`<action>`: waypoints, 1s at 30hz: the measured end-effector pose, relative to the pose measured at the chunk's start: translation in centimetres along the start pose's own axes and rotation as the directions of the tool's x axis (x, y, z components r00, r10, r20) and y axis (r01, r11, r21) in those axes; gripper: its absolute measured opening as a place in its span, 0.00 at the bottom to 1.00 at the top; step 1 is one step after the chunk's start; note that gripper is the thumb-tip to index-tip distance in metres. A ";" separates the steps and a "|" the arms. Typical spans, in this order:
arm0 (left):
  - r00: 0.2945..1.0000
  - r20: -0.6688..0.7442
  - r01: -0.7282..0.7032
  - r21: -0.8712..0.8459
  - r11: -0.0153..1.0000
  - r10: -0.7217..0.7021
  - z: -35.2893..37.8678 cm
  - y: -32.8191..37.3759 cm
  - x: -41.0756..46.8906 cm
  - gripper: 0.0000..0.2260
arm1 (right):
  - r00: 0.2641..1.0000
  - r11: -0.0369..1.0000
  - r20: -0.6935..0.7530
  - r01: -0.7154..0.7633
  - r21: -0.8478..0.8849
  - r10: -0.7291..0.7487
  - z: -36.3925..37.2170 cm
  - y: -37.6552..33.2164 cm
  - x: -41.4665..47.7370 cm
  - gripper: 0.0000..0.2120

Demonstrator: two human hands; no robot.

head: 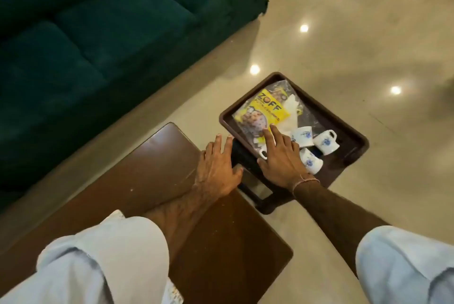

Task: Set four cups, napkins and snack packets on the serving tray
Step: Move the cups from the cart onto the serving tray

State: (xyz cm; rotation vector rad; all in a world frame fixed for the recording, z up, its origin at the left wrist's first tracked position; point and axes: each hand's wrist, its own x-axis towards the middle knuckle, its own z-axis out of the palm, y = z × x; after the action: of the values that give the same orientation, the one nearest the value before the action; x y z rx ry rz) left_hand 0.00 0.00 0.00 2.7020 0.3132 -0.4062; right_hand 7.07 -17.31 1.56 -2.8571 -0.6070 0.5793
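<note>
Serving tray (348,129): holds snack packet (266,109), napkins (292,107), cups (325,143). Your left hand (218,168) and right hand (282,156): flat, each grip apart.

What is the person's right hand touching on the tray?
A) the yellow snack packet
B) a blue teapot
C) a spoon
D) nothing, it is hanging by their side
A: the right hand reaches over the brown tray and lays its fingers flat on the edge of the yellow snack packet, next to the white cups.
</note>
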 end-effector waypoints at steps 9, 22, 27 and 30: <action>0.991 -0.029 -0.127 0.081 0.989 0.130 4.5 9.7 5.6 0.29 | 0.980 0.980 -0.086 -0.186 -0.070 0.180 -0.9 9.9 1.8 0.33; 0.995 0.074 0.086 -0.309 0.947 -0.066 7.4 11.0 9.0 0.21 | 0.971 0.964 0.030 -0.229 -0.136 0.235 -0.1 13.3 7.9 0.32; 1.000 0.012 0.005 -0.429 0.903 0.000 7.1 10.5 7.5 0.21 | 0.967 0.967 -0.021 -0.253 0.024 0.254 -0.4 12.8 7.0 0.31; 0.994 -0.104 -0.075 -0.470 0.879 0.029 6.2 9.4 6.5 0.27 | 0.974 0.976 -0.091 -0.199 0.090 0.207 -0.7 11.3 6.1 0.35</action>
State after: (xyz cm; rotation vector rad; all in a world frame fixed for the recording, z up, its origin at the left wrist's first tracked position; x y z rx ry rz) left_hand 7.17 -9.95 -4.32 2.2423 0.3175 -0.1570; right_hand 16.48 -25.03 -2.52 -2.8699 -0.2700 0.4731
